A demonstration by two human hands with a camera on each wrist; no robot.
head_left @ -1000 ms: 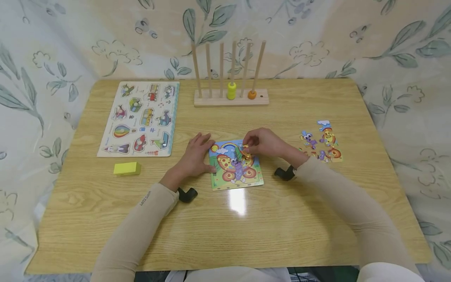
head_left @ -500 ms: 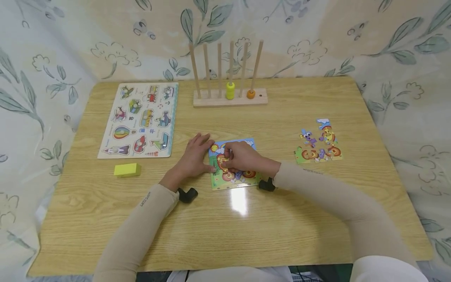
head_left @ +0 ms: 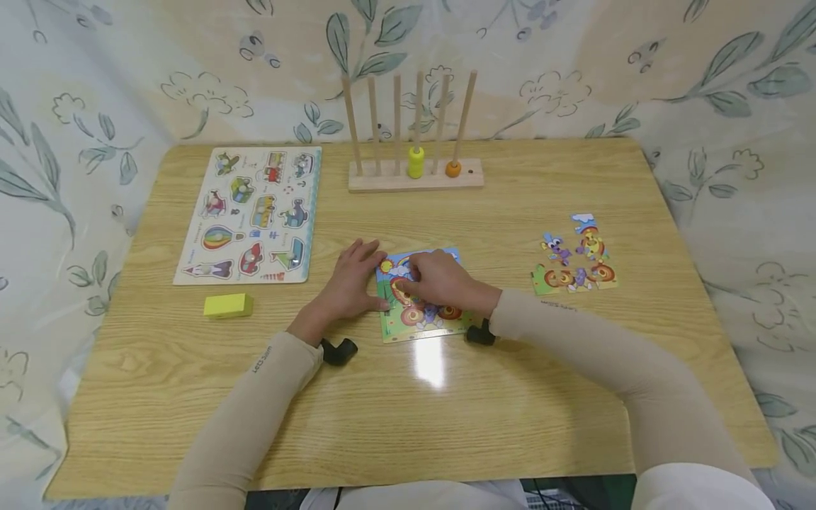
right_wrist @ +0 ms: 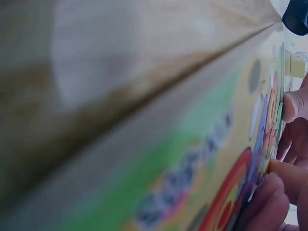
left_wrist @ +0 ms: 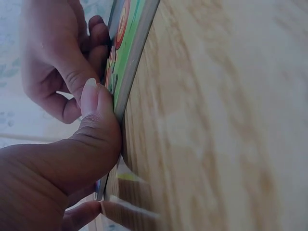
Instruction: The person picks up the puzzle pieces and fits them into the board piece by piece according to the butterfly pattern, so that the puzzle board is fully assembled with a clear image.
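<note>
A butterfly jigsaw board [head_left: 414, 331] with a sun and rainbow lies at the middle of the table. My left hand [head_left: 349, 283] rests at its left edge, fingers spread, and the thumb [left_wrist: 91, 103] presses on the rim in the left wrist view. Over the upper part of the board is my right hand [head_left: 440, 282], thumb and fingers bent together. Between its fingertips, the left wrist view shows the edge of a small puzzle piece [left_wrist: 113, 81] close over the board. Most of that piece is hidden by the fingers.
Several loose puzzle pieces [head_left: 593, 244] lie at the right. Behind stands a wooden peg rack [head_left: 382, 185] with yellow and orange beads. At the left are a vehicle puzzle board [head_left: 191, 244] and a yellow block [head_left: 228, 306].
My right hand has moved left across the board from its right side, carrying the puzzle piece, and come down over its upper middle. The left hand stays at the left edge.
</note>
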